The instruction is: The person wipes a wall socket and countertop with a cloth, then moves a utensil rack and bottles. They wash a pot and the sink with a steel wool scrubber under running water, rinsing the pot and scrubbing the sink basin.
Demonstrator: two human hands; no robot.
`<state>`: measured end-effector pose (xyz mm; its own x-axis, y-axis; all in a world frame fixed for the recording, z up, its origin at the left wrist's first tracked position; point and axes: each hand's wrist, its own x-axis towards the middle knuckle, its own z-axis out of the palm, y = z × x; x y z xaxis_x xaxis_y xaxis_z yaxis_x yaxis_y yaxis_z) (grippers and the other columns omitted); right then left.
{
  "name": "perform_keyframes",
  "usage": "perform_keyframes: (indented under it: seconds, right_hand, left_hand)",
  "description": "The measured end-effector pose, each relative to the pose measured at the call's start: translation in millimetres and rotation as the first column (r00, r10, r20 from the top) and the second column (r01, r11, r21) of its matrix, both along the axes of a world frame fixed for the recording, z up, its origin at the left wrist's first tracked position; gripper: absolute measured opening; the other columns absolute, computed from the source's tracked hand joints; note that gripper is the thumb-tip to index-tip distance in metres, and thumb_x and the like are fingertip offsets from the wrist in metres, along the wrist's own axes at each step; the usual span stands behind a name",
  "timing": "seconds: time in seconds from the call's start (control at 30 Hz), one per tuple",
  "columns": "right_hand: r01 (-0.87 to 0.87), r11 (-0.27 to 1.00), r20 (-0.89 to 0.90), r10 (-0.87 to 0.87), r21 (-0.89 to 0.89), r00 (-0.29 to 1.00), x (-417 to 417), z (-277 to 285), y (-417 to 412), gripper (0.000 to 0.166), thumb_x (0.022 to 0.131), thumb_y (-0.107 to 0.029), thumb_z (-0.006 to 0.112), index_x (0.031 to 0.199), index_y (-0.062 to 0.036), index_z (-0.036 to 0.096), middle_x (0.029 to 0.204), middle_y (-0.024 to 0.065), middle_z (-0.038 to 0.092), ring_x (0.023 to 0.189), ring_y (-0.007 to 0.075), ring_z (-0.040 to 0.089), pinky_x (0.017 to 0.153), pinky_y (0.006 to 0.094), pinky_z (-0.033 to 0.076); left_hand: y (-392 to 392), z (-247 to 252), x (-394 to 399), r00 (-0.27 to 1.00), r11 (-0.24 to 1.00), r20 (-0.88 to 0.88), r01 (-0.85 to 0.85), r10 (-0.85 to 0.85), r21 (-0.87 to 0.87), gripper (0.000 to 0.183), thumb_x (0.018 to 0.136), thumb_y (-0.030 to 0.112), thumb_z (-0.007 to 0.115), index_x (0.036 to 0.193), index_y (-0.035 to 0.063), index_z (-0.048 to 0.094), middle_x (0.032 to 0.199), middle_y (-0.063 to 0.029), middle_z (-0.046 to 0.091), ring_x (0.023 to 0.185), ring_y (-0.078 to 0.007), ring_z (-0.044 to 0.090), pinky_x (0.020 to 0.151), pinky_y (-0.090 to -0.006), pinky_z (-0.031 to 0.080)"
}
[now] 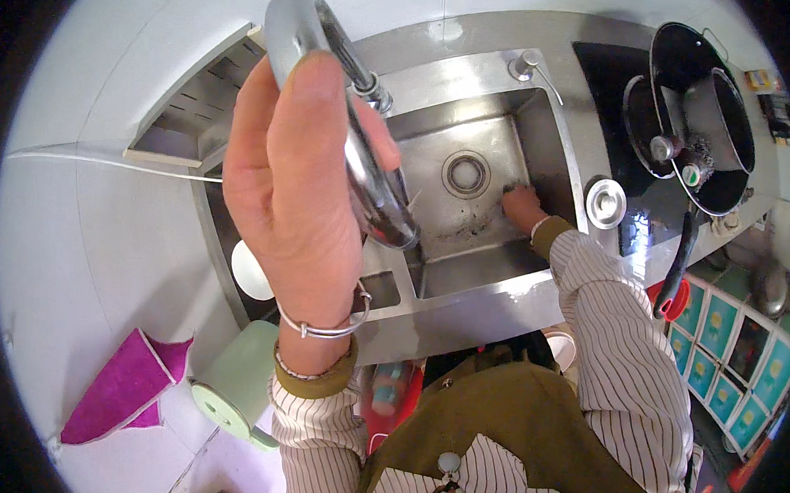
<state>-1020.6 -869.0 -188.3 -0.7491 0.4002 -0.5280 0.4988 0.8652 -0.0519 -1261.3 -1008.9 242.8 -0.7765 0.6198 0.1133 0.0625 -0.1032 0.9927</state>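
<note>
My left hand [296, 169] is wrapped around the curved chrome spout of a faucet [387, 203], close to the camera. Down in the stainless steel sink [416, 148], my right hand [523, 209] rests low by the right side of the basin floor. Something dark shows at its fingertips, too small to name. Dark bits of dirt [465, 230] lie scattered on the basin floor, between the round drain [466, 174] and the near wall. Whether water runs from the spout cannot be told.
Right of the sink, a round metal sink strainer [606, 203] lies on the counter. Black pans [731, 116] are stacked on the black cooktop [597, 90]. A soap dispenser [524, 64] stands at the back rim. At left are a green container [237, 378] and a magenta cloth [114, 393].
</note>
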Motion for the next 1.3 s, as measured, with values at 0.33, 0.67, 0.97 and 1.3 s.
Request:
perform_keyframes:
  seconds: [0.33,0.67,0.97,1.3]
  right_hand:
    - [0.105,0.994,-0.005,-0.105,-0.028,0.994,-28,78,13,0.012,0.073,-0.007,0.061,0.083,-0.0032,0.066,0.094,0.0207,0.061,0.093,0.0391,0.059,0.078,0.0471,0.050]
    - [-0.114,0.972,-0.287,0.052,-0.203,0.957,-50,59,1,0.013,0.073,-0.008,0.059,0.082,-0.0019,0.065,0.083,0.0208,0.063,0.081,0.0321,0.062,0.069,0.0471,0.051]
    - [-0.351,0.935,0.086,0.355,-0.059,0.931,21,52,-14,0.014,0.074,-0.013,0.058,0.077,-0.0061,0.070,0.078,0.0151,0.065,0.071,0.0328,0.064,0.060,0.0474,0.049]
    - [0.266,0.778,-0.016,-0.334,-0.569,0.943,-10,68,20,0.017,0.070,-0.006,0.057,0.082,0.0037,0.064,0.077,0.0232,0.062,0.071,0.0394,0.062,0.064,0.0468,0.049]
  left_hand:
    - [7,-3,4,1.000,0.999,0.016,0.005,-0.006,0.044,0.045,0.096,0.032,0.044,0.117,-0.0061,0.053,0.066,-0.0045,0.053,0.059,-0.0097,0.045,0.056,-0.0229,0.037]
    - [9,6,15,0.997,0.994,0.073,-0.008,0.000,0.111,0.044,0.096,0.032,0.045,0.115,-0.0065,0.054,0.065,-0.0051,0.054,0.057,-0.0094,0.046,0.055,-0.0224,0.037]
    - [1,-21,0,1.000,0.990,0.021,-0.004,0.001,0.138,0.044,0.096,0.032,0.045,0.114,-0.0064,0.055,0.064,-0.0052,0.054,0.057,-0.0091,0.046,0.054,-0.0219,0.036]
    - [2,-29,1,1.000,0.994,-0.014,0.004,-0.003,0.112,0.044,0.096,0.032,0.045,0.114,-0.0061,0.055,0.064,-0.0051,0.054,0.057,-0.0089,0.046,0.054,-0.0216,0.036]
